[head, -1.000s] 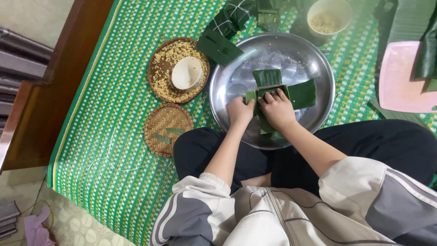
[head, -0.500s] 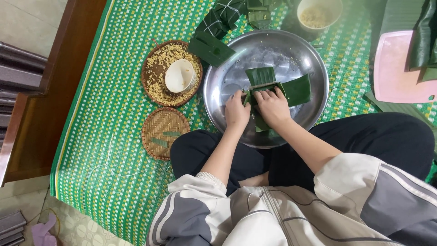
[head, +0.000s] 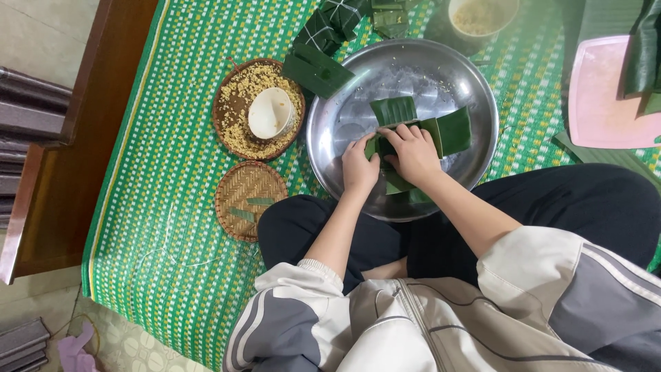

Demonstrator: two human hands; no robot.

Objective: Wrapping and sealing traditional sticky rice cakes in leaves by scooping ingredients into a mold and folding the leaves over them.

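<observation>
Your left hand point(head: 359, 165) and right hand point(head: 413, 153) sit side by side inside the wide steel basin point(head: 344, 131), both pressed down on a bundle of folded banana leaves point(head: 420, 131) that lies near the basin's middle. The fingers of each hand curl over the leaf folds, so both grips are closed on the bundle; leaf flaps stick out above, to the right and below your hands. The basin rests on a green and white woven mat point(head: 165, 207), touching your crossed legs at its near edge. Just left of the basin is a round woven tray of yellowish grain point(head: 237, 86) with a small white bowl point(head: 270, 114) lying in it. Nearer to you, beside your left knee, is a smaller flat woven basket point(head: 249, 200) holding a few leaf scraps. Beyond the basin lie wrapped, string-tied leaf parcels point(head: 323, 31) and a bowl of pale filling point(head: 482, 15). A pink tray point(head: 599, 103) lies off to the right.
</observation>
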